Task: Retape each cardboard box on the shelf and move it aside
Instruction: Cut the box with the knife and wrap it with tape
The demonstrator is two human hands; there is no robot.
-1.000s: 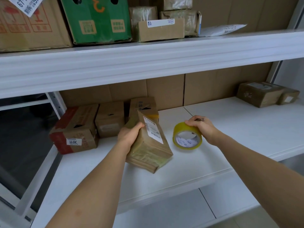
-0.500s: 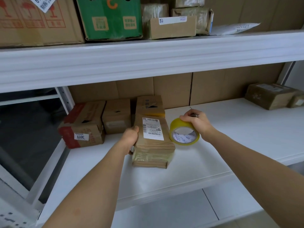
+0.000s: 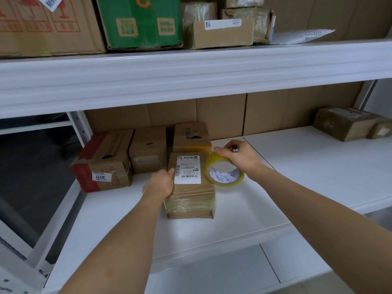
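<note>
Head cam: box (image 3: 191, 183) now flat & squared on shelf (image 3: 318, 177), was tilted. Your L hand (image 3: 159, 184) grips its left edge; R hand (image 3: 239, 158) clutches tape (image 3: 222, 172), touching box's right. Pin box firmly, pull tape along seam.

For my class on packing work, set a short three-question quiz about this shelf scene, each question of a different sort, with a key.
1. True or false: the left hand grips the labelled box by its left edge.
2. What does the right hand hold? A) scissors B) tape roll C) marker
3. Fill in: the sticker on the red-taped box reads ____.

Key: 1 true; 2 B; 3 3011.
</note>
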